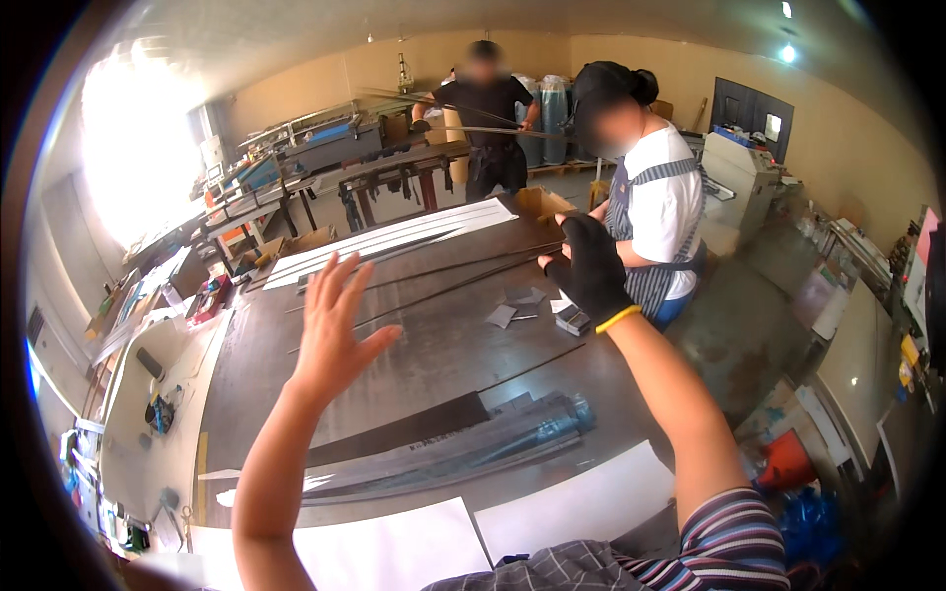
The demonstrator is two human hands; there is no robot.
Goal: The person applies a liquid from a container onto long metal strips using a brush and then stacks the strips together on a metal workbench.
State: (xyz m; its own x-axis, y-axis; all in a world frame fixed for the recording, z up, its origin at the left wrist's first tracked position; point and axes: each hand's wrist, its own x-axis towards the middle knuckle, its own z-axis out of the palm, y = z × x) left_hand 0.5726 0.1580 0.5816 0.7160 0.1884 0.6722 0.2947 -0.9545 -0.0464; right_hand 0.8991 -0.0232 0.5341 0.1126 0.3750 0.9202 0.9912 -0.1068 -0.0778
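My left hand [340, 320] is bare and raised over the dark table [266, 384], its fingers spread and nothing in it. My right hand [594, 266] wears a black glove with bare fingertips and a yellow cuff. Its thumb and forefinger stand apart, and long thin dark strips [443, 263] run up to the gap between them; I see no grip on them. Small grey flat pieces [503, 315] lie on the table just left of that hand. Nearer me rest a long dark strip [394, 430] and a bundle of long pieces in bluish film [493, 440].
A co-worker in a striped apron [650, 202] stands close beyond my right hand, hands partly hidden. Another person in black [483, 108] holds long strips at the back. White sheets [394, 542] cover the table's near edge; a white panel [394, 241] lies at its far side.
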